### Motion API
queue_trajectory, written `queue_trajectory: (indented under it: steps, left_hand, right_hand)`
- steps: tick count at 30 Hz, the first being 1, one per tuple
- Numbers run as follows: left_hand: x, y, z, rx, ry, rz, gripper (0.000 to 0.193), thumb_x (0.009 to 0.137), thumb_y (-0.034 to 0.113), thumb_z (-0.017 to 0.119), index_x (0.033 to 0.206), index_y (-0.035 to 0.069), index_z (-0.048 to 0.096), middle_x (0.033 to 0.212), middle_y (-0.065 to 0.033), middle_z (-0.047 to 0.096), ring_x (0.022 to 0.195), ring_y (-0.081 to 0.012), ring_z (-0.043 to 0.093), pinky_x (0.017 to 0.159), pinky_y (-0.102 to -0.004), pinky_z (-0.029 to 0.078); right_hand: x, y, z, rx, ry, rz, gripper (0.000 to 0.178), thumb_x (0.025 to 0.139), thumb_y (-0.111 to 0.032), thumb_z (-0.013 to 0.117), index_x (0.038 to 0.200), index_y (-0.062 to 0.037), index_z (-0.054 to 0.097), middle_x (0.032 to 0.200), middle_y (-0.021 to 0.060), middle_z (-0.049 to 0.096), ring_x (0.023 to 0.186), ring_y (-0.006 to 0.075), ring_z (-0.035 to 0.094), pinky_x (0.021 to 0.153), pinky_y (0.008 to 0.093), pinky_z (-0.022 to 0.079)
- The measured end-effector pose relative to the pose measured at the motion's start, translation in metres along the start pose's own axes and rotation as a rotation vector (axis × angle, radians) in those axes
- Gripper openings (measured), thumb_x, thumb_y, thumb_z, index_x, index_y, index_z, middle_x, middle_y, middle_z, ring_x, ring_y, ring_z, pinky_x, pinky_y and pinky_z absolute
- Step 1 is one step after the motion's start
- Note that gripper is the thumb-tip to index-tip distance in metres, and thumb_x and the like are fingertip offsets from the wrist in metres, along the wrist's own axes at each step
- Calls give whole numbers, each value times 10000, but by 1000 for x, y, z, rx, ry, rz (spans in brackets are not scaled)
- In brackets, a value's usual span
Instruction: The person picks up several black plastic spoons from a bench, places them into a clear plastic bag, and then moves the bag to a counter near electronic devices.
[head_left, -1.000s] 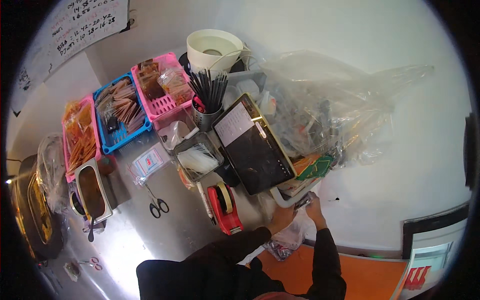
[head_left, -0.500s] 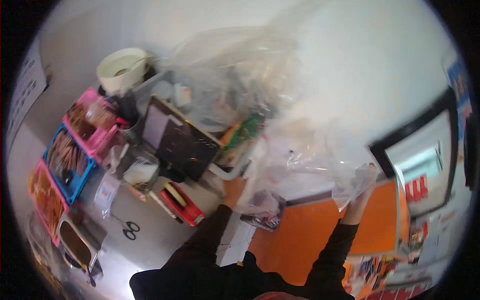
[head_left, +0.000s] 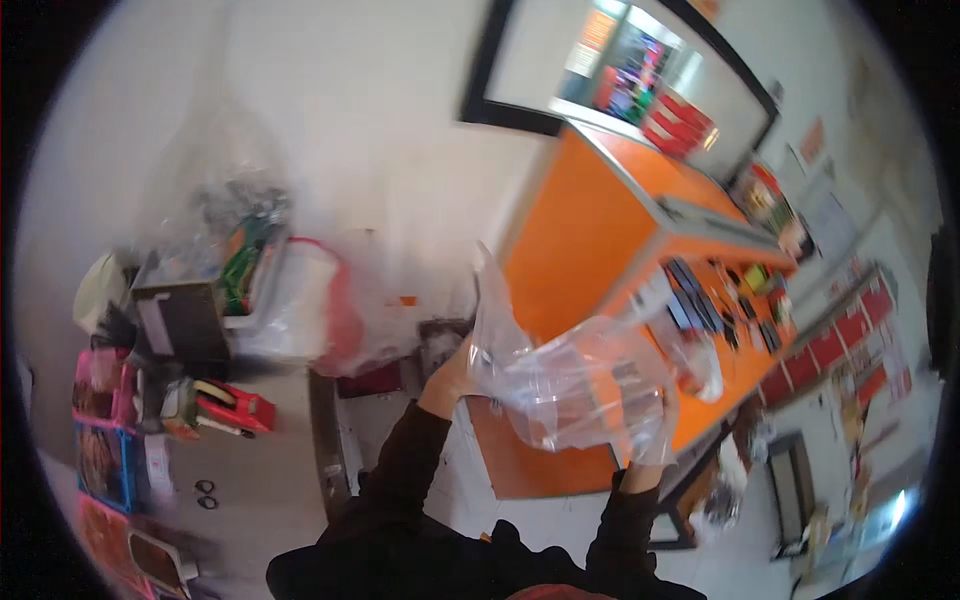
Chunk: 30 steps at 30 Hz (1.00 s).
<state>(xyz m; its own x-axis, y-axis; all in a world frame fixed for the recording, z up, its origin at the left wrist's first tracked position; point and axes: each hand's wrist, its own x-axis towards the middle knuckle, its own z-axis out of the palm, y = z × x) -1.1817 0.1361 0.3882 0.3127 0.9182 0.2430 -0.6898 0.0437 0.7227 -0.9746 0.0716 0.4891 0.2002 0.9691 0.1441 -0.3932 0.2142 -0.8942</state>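
Note:
A clear plastic bag (head_left: 580,375) is stretched between both my hands in front of me. My left hand (head_left: 452,375) grips the bag's left edge near its upper corner. My right hand (head_left: 655,440) grips the bag's right side and is partly hidden behind the plastic. Both forearms wear black sleeves. The bag hangs in front of an orange counter (head_left: 590,240). The picture is blurred by motion.
On the steel counter to the left stand a dark box (head_left: 185,320), a red tape dispenser (head_left: 235,405), scissors (head_left: 203,493), pink and blue baskets (head_left: 100,430) and a heap of clear bags (head_left: 300,300). A framed window (head_left: 620,70) sits above the orange counter.
My view has swung to the right, away from the steel counter toward the orange counter. The clear bag has come up from the counter edge, and both hands now spread it in the air.

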Motion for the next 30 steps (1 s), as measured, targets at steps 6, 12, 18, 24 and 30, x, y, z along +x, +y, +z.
queue_trajectory:
  steps: [6,12,18,24,30]
  left_hand:
    - [-19,-154,133,21,-323,-455,382,617,-23,642,837,136,373,948,-42,499,929,-116,469,711,-241,395]
    - [-41,-288,250,-150,-637,-833,369,646,-62,604,765,152,328,852,-60,533,891,-134,503,679,-225,392]
    - [-11,-373,321,122,-479,-817,341,665,-30,610,706,128,310,697,-62,539,681,-131,551,593,-235,423]
    - [12,-479,373,159,-284,-778,267,674,-21,607,703,75,359,702,-67,531,612,-141,548,511,-231,438]
    - [32,-595,476,283,-492,-772,238,636,21,636,697,61,410,719,-61,543,648,-141,537,555,-233,420]
  right_hand:
    - [-106,-87,-235,76,325,-260,439,828,-335,390,974,69,480,758,110,572,602,134,548,536,212,454]
    - [-210,-145,-368,432,702,-275,441,809,-302,446,1002,95,451,883,152,540,695,117,525,612,202,433]
    - [-272,-139,-473,229,891,-264,344,782,-193,510,1008,59,448,857,71,536,678,71,479,542,221,405]
    - [-264,-123,-589,-1351,1262,23,402,713,-142,588,1043,-21,391,839,70,517,722,125,496,568,239,398]
    - [-208,-139,-655,-758,1076,152,196,751,-136,555,869,14,511,708,55,549,602,125,529,528,235,428]
